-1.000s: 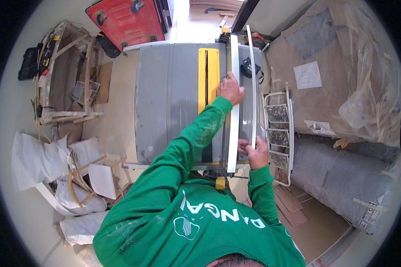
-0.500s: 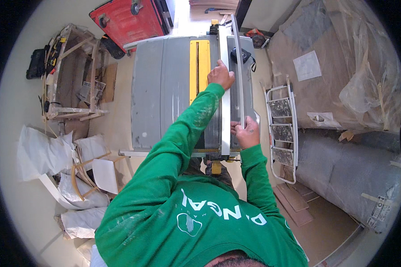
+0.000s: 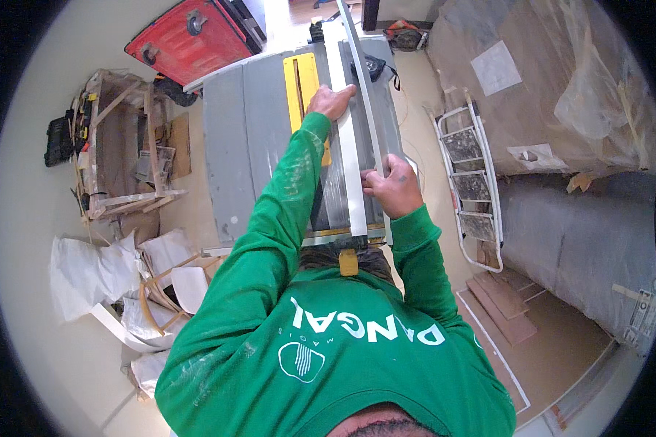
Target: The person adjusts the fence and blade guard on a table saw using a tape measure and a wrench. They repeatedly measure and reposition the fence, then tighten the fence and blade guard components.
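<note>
A grey table saw [image 3: 229,146] with a yellow throat plate [image 3: 299,84] stands in front of me. Along its right part runs a pale, straight rip fence [image 3: 348,146]. My left hand [image 3: 331,103] lies at the fence's left side, its fingers closed over the top. To the right of the fence is a long, thin, pale strip [image 3: 366,95], slanting toward the far edge and beyond it. My right hand [image 3: 395,188] pinches the strip's near end, close to the fence. A black tape measure [image 3: 373,67] sits on the saw top, right of the strip.
A red wheeled case [image 3: 197,44] stands beyond the saw at the left. To the left are a wooden frame [image 3: 124,146] and plastic-wrapped pieces [image 3: 95,269]. A folding step ladder [image 3: 474,175] and sheet-covered furniture [image 3: 517,109] are to the right, with boards [image 3: 499,306] on the floor.
The view has shifted, so the saw sits farther left and higher. My right hand has moved forward along the strip's side. My left hand stays at the fence, now more from its left.
</note>
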A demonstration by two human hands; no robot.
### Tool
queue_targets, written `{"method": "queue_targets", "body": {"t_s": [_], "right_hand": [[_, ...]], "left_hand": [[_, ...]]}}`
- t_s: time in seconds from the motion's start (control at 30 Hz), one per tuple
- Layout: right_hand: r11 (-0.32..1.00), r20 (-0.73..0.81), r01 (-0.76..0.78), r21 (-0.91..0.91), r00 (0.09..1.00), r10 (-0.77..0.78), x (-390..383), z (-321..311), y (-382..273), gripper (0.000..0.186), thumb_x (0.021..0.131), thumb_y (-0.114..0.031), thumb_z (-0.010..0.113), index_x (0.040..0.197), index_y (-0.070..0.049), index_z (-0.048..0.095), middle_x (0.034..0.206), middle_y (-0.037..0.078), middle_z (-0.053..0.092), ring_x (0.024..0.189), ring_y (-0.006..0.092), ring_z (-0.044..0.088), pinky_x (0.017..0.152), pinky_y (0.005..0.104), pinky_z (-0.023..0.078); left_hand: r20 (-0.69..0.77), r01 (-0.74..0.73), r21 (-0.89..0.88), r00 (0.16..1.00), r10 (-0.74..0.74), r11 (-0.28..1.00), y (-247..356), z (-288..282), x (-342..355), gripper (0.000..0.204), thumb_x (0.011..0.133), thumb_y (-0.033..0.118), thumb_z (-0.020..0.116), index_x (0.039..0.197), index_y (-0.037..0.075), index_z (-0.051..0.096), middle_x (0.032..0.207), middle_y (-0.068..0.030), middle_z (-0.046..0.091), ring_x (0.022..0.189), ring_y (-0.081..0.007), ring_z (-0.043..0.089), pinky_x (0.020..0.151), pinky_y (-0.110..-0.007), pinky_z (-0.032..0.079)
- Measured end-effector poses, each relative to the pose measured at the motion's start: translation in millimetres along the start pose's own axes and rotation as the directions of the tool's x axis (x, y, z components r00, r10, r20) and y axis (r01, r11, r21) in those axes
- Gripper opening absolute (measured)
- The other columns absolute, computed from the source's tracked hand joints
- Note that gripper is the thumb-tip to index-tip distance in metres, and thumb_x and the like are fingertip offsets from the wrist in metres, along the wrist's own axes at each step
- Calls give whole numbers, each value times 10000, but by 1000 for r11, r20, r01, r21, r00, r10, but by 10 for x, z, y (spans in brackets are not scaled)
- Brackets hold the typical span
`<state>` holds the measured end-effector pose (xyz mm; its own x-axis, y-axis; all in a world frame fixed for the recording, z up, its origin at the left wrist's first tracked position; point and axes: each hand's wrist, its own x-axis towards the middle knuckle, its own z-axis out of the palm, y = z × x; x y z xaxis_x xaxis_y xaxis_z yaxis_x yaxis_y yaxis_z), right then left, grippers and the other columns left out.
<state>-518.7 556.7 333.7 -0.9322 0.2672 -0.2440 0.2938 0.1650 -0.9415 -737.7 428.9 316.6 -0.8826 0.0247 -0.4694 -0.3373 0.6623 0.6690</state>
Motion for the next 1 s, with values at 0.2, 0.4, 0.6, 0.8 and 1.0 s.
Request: {"method": "queue_targets", "body": {"t_s": [0.2, 0.4, 0.6, 0.8, 1.0], "right_hand": [[998, 13, 12, -55, 1000, -12, -10, -49, -305, 284, 768, -186, 701, 712, 21, 514, 636, 203, 538, 591, 325, 547, 589, 443, 452], [991, 17, 58, -121, 998, -57, 20, -18, -493, 284, 797, -177, 700, 724, 15, 505, 637, 209, 536, 579, 341, 552, 579, 455, 450], [985, 72, 4, -170, 997, 8, -197, -27, -268, 180, 906, -86, 631, 842, 15, 497, 817, 181, 658, 745, 219, 652, 650, 348, 541], [995, 87, 86, -60, 993, -80, -117, -133, -111, 267, 866, -184, 721, 813, -5, 530, 659, 144, 566, 593, 209, 529, 570, 380, 446], [897, 170, 172, -407, 979, -111, -127, -227, -50, 197, 957, -170, 654, 851, -12, 603, 805, 98, 709, 740, 148, 675, 664, 298, 547]], "left_hand": [[91, 39, -244, 996, -17, 969, 51, 9, 10, 640, 772, 511, 649, 992, -90, 674, 770, -137, 632, 610, -236, 598, 531, -390, 468], [163, 17, -274, 986, 29, 962, -49, -78, 172, 597, 685, 423, 731, 942, -110, 657, 747, -140, 634, 589, -220, 606, 528, -370, 483], [89, -77, -195, 991, 96, 978, -235, 210, 176, 766, 708, 441, 709, 1190, -140, 581, 1065, -293, 672, 976, -366, 675, 869, -414, 530], [97, -61, -23, 993, 63, 998, -296, 277, 229, 793, 758, 489, 683, 1221, -145, 577, 1209, -355, 621, 1135, -425, 635, 984, -439, 504], [74, -220, 162, 975, 210, 962, -250, 243, 184, 705, 809, 580, 677, 1166, -28, 671, 1059, -222, 722, 950, -343, 709, 882, -448, 548]]}}
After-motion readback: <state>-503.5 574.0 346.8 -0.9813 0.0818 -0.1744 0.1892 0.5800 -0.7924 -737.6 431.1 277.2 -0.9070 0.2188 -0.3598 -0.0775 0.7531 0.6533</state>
